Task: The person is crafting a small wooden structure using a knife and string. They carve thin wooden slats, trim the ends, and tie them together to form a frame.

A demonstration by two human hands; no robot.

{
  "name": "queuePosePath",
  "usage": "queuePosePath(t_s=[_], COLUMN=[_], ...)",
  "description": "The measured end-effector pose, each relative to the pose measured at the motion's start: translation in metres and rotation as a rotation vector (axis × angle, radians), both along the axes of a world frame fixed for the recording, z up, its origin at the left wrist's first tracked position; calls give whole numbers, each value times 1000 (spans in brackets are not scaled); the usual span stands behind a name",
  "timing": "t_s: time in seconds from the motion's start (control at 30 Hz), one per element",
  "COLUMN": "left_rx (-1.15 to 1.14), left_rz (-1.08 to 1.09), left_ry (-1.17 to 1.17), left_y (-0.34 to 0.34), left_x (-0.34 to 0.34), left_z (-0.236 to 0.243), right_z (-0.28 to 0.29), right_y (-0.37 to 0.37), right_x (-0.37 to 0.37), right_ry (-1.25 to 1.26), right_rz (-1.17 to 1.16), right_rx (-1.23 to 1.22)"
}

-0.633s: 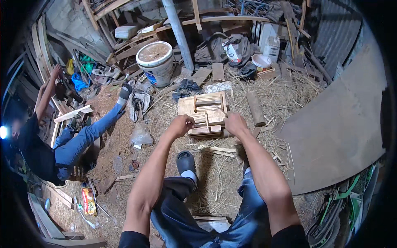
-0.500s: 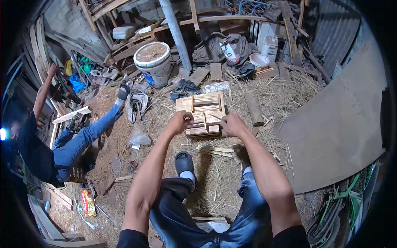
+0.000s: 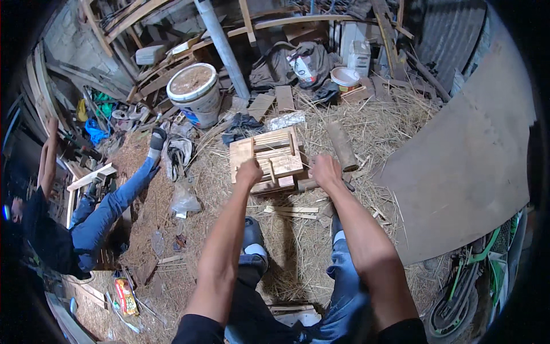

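A wooden box-like frame with thin slats across its top lies on straw in front of me. My left hand is closed at its near left edge, by the slats; what its fingers grip, if anything, is hidden. A short wooden peg stands up from the slats beside that hand. Just right of the frame, my right hand is closed and apart from it. A dark-ended tool sticks out on the near side of this hand; its kind cannot be made out.
Thin wood strips lie near my feet. A log piece rests right of the frame, before a large grey sheet. Behind stand a white bucket and a small tub. At left another person sits, arm raised.
My right hand has drawn away rightward from the frame top. My left hand has shifted slightly right and nearer along the frame. The whole view has shifted; the other person's arms have moved.
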State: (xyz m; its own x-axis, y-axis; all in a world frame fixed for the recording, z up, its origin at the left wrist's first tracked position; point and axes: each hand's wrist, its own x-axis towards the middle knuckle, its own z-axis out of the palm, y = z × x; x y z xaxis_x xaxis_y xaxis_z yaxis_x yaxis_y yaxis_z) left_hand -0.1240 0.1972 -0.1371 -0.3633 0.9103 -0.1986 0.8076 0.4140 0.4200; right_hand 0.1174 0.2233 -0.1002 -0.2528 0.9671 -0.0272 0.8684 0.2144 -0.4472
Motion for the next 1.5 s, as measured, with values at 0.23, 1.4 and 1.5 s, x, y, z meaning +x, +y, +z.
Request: queuePosePath(t_s=[0.23,1.4,1.5], left_rx=[-58,211,264], left_rz=[122,-31,-33], left_ry=[-17,-1494,-1486], left_y=[-8,-78,-79], left_x=[54,18,42], left_z=[-70,173,187], right_z=[0,142,136], right_y=[1,-45,-47], right_x=[12,-12,3], right_ry=[-1,986,1138], right_rz=[8,200,202], right_rx=[2,-45,-94])
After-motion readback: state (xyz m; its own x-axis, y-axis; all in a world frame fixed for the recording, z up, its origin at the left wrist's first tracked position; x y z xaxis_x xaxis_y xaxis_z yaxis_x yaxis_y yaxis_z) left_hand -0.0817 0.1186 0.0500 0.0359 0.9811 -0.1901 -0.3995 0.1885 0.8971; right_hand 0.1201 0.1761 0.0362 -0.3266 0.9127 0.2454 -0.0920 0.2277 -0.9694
